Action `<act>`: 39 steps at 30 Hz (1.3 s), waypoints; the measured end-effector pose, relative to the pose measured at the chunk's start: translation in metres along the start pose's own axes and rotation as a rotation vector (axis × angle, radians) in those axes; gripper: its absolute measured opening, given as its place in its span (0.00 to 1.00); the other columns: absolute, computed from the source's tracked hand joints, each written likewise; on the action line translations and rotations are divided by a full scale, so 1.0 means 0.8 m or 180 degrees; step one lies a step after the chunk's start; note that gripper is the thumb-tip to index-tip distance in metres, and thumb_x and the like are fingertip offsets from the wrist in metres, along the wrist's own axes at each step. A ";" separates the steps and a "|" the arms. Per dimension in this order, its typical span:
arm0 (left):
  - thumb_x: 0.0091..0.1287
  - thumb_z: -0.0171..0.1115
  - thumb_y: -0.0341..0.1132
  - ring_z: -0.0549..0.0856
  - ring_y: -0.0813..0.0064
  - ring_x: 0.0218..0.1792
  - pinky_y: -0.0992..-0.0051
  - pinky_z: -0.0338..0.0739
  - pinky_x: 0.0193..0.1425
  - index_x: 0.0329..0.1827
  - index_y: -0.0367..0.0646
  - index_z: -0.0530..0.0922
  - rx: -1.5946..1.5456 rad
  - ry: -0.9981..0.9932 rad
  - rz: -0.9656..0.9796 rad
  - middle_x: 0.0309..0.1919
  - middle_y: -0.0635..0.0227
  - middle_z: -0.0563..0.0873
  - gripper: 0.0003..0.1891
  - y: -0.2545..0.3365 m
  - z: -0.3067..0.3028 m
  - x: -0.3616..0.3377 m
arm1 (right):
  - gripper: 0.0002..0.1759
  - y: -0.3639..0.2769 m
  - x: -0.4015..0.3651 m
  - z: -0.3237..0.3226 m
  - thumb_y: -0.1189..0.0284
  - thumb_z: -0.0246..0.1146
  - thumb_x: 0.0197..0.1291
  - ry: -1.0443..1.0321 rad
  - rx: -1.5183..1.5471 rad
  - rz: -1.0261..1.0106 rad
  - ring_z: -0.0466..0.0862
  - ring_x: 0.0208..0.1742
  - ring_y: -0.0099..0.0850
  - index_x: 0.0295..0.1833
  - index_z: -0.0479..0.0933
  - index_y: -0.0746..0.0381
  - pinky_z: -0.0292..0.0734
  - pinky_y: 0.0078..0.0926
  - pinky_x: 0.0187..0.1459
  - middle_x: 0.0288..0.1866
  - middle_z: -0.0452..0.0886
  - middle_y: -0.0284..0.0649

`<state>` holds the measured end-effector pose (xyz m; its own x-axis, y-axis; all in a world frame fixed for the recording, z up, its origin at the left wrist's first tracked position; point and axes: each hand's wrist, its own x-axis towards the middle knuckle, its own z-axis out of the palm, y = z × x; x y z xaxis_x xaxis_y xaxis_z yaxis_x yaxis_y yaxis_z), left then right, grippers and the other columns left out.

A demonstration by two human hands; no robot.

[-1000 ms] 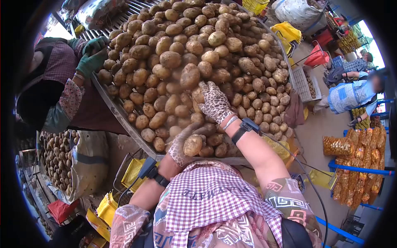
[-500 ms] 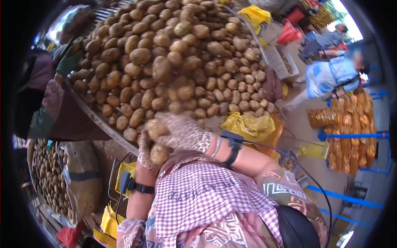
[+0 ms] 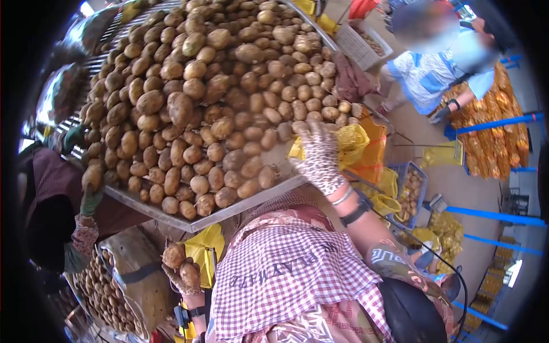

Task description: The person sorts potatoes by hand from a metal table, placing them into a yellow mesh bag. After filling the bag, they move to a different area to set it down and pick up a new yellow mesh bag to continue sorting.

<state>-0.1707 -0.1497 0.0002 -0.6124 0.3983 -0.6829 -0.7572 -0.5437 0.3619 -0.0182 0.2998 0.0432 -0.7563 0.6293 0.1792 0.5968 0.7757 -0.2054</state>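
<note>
My left hand [image 3: 182, 279], in a spotted glove, is low beside the sorting table. It is closed around two potatoes [image 3: 174, 253], near an open yellow mesh bag [image 3: 204, 250]. My right hand [image 3: 320, 157], in a matching glove, lies over the table's front edge with its fingers stretched out and nothing visible in it. Beside and partly behind it is a bunched yellow net bag [image 3: 351, 143]. A large heap of potatoes [image 3: 194, 114] covers much of the metal table [image 3: 257, 197].
At left, a co-worker's green-gloved hand [image 3: 90, 200] holds a potato. A big sack of potatoes [image 3: 134, 274] stands lower left. On the right are a blue crate [image 3: 413, 194], a white crate [image 3: 357, 48], filled orange net bags [image 3: 492, 131] and a person in a blue-patterned apron [image 3: 426, 80].
My hands have separated. The left went down and left, off the table, with the two potatoes; the right moved rightward to the yellow net bag. The view has shifted.
</note>
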 end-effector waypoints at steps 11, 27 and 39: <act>0.62 0.66 0.58 0.83 0.72 0.32 0.72 0.80 0.28 0.54 0.46 0.78 0.1560 0.1410 -0.0504 0.37 0.68 0.84 0.27 -0.001 -0.216 0.100 | 0.39 0.138 0.025 0.015 0.64 0.66 0.54 -0.1411 -0.0141 0.0534 0.76 0.61 0.53 0.73 0.62 0.55 0.73 0.45 0.60 0.63 0.73 0.58; 0.70 0.57 0.45 0.82 0.64 0.52 0.69 0.77 0.50 0.66 0.44 0.71 0.4530 0.2282 0.1232 0.54 0.63 0.83 0.25 -0.006 -0.230 0.114 | 0.29 -0.050 0.089 -0.051 0.81 0.63 0.47 0.0576 0.2961 -0.1239 0.77 0.59 0.49 0.60 0.74 0.65 0.71 0.40 0.64 0.55 0.78 0.53; 0.68 0.57 0.44 0.77 0.59 0.61 0.57 0.74 0.64 0.71 0.44 0.64 0.1653 -0.0697 0.0829 0.63 0.58 0.75 0.29 -0.137 0.225 0.093 | 0.32 -0.108 0.011 0.039 0.60 0.65 0.58 -0.0821 0.2657 -0.2415 0.70 0.66 0.51 0.67 0.71 0.59 0.64 0.45 0.68 0.65 0.69 0.57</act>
<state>-0.1745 0.0728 0.0239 -0.7826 0.4731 -0.4046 -0.5546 -0.2348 0.7983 -0.0848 0.2365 0.0322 -0.9339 -0.0878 0.3467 -0.3244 0.6158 -0.7180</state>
